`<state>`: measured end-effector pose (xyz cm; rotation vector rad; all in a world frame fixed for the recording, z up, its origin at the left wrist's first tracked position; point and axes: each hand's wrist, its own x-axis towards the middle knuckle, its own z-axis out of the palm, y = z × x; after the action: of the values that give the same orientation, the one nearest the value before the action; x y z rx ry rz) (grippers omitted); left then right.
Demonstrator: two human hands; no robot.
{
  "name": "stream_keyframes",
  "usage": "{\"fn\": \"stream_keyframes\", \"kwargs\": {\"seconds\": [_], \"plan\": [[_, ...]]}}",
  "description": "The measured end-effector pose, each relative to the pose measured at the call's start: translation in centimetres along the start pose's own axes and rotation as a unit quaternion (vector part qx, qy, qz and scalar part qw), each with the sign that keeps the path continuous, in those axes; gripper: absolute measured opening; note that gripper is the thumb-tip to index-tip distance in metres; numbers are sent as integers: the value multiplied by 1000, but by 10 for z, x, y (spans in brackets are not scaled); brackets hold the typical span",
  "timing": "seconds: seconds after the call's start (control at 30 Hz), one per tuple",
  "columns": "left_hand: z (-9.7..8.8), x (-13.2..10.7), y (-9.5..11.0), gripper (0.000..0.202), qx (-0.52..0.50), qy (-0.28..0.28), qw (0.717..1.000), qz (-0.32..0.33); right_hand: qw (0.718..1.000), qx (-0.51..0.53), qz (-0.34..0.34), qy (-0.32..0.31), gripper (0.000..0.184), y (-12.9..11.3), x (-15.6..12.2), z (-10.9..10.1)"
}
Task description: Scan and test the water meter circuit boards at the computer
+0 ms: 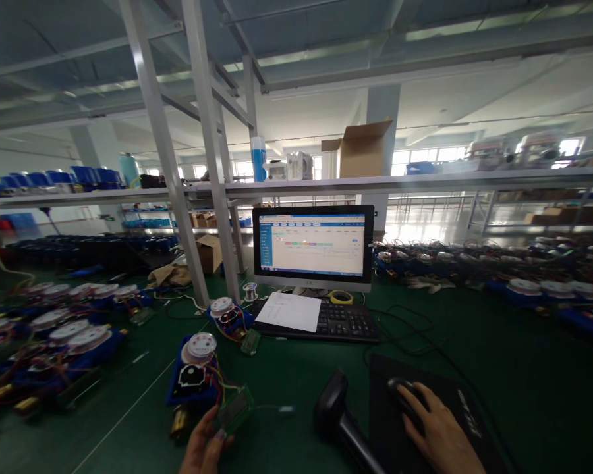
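Note:
My left hand (206, 442) pinches the lower edge of a green circuit board with a small display (236, 409). Coloured wires run from that board to a blue meter body (194, 368), which carries a round white dial and a brass fitting. On the right, my right hand (437, 428) is wrapped over a black computer mouse (406, 403) on a dark mouse pad (383, 375). Between my hands lies a black barcode scanner (338, 415). A monitor (313, 243) beyond them shows a software page with a blue header.
A second blue meter (227, 317) stands near the keyboard (353, 322), partly covered by a paper sheet (290, 311). More meters (74, 336) crowd the left; others fill the far right (538, 289). Metal posts (212, 151) carry a shelf (296, 187) with a cardboard box (363, 151).

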<state>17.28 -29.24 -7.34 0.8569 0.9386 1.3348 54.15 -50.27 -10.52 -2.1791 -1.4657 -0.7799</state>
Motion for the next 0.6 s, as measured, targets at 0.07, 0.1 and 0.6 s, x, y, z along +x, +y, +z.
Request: {"fn": "stream_keyframes", "kwargs": {"seconds": [0.07, 0.1, 0.6], "plan": [[5, -4, 2, 55, -2, 8, 1000, 4, 1000, 6, -1, 1, 40, -1, 1, -2], [7, -6, 2, 54, -2, 16, 1000, 13, 1000, 9, -3, 3, 40, -2, 1, -3], [17, -24, 18, 48, -38, -16, 999, 27, 999, 45, 19, -5, 50, -18, 16, -34]]}}
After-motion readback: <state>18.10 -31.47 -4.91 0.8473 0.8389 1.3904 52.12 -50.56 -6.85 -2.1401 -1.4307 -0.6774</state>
